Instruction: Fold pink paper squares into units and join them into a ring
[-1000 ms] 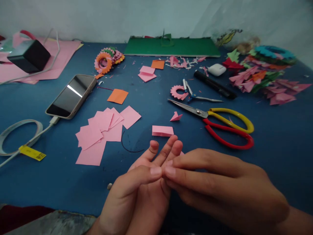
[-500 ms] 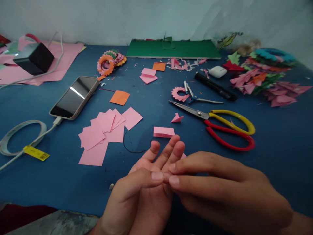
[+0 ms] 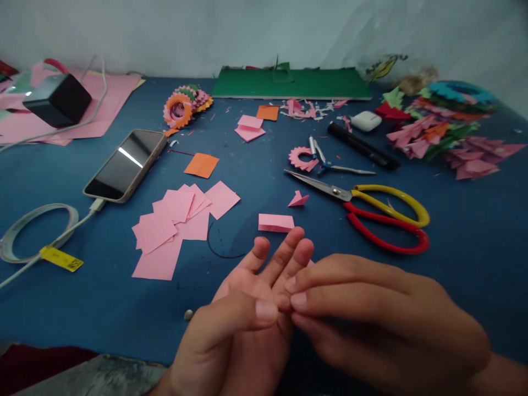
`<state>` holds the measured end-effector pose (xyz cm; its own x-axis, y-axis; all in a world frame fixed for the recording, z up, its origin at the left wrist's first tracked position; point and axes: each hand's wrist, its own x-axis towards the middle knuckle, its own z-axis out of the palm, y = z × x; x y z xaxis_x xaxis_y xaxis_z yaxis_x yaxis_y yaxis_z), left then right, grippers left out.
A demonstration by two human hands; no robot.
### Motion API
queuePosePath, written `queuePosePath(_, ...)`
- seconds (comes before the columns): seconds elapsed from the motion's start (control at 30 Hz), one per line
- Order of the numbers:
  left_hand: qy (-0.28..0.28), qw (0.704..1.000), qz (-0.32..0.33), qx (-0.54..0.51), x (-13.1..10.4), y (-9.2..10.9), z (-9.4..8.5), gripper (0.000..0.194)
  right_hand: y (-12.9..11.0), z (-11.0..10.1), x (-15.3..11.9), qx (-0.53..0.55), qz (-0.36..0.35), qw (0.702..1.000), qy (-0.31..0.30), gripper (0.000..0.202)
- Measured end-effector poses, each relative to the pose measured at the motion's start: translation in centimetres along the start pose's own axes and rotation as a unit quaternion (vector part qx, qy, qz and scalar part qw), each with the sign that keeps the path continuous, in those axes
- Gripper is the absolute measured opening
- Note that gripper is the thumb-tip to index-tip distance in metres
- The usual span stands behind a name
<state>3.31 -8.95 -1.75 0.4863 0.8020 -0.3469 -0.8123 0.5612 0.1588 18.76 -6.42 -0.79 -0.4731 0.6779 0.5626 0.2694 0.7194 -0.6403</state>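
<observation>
Counts one folded pink paper strip (image 3: 275, 222) ahead of the left hand (image 3: 247, 335); farther, two orange paper squares (image 3: 201, 165); ahead-right, one pair of red-and-yellow-handled steel scissors (image 3: 336, 191); ahead-left, one rectangular black-screened smartphone (image 3: 124, 168).

Right hand (image 3: 383, 313) against upturned left hand (image 3: 241, 330)

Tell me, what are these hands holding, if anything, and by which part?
It cannot be told. Fingers of the right hand meet a fingertip of the left hand, hiding anything between them. Pink paper peeks out beyond; whether it is held is unclear.
</observation>
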Motion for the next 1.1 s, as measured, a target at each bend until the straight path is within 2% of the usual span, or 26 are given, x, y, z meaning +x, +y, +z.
queuePosePath(0.13,0.005,1.000,0.011,0.009,-0.2,-0.2,0.2,0.051,0.1,0.1,0.1,0.017,0.004,1.000,0.014,0.013)
queuePosePath(0.33,0.012,1.000,-0.012,0.009,0.0,0.2,0.0,0.045,0.1,-0.2,-0.1,-0.053,-0.019,0.998,-0.031,0.008)
queuePosePath(0.57,-0.036,0.999,0.000,0.014,0.3,0.1,-0.5,0.044,-0.4,-0.2,-0.2,-0.117,-0.052,0.991,-0.029,0.005)
queuePosePath(0.77,-0.025,0.999,-0.018,0.044,-0.1,0.3,0.0,0.045,-0.3,-0.4,-0.8,-0.081,-0.041,0.995,-0.046,0.007)
queuePosePath(0.87,-0.019,0.998,-0.012,0.057,-0.2,0.3,0.2,0.045,-0.3,-0.2,-1.0,-0.064,-0.021,0.998,-0.007,0.011)
queuePosePath(1.0,-0.018,0.997,-0.007,0.075,-0.2,0.2,0.2,0.048,-0.5,0.2,-0.1,-0.075,-0.027,0.997,0.012,0.009)
queuePosePath(1.07,-0.011,0.996,-0.008,0.086,-0.2,0.2,0.2,0.051,-0.6,0.4,0.6,-0.086,-0.013,0.995,0.053,0.009)
queuePosePath(1.1,-0.004,0.996,-0.010,0.090,-0.2,0.2,0.2,0.052,-0.7,0.4,1.0,-0.086,-0.014,0.996,0.031,0.009)
